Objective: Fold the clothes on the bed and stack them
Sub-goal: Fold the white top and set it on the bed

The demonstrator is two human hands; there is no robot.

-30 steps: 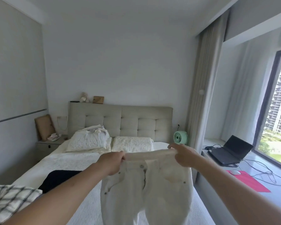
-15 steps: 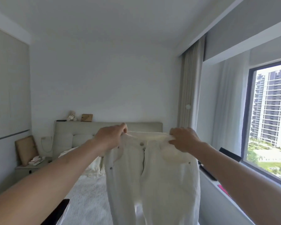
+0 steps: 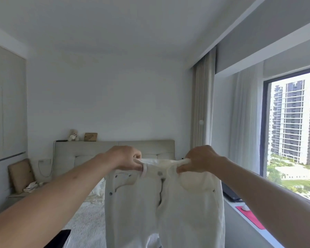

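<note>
Holding white jeans (image 3: pixel 164 208) up in front of me, both arms stretched out. My left hand (image 3: pixel 124 158) grips the waistband at its left end, fingers curled over the fabric. My right hand (image 3: pixel 200 159) grips the waistband at its right end, fingers bunched around it. Waistband pulled taut between the two hands, front button and fly facing me. Legs hang straight down below my hands, out past the bottom edge. Bed (image 3: pixel 89 222) lies below and behind the jeans, under my left arm. Dark garment (image 3: pixel 58 238) on the bed beneath my left forearm. Headboard (image 3: pixel 89 149) behind my left hand. Window (image 3: pixel 293 133) past my right arm.
</note>
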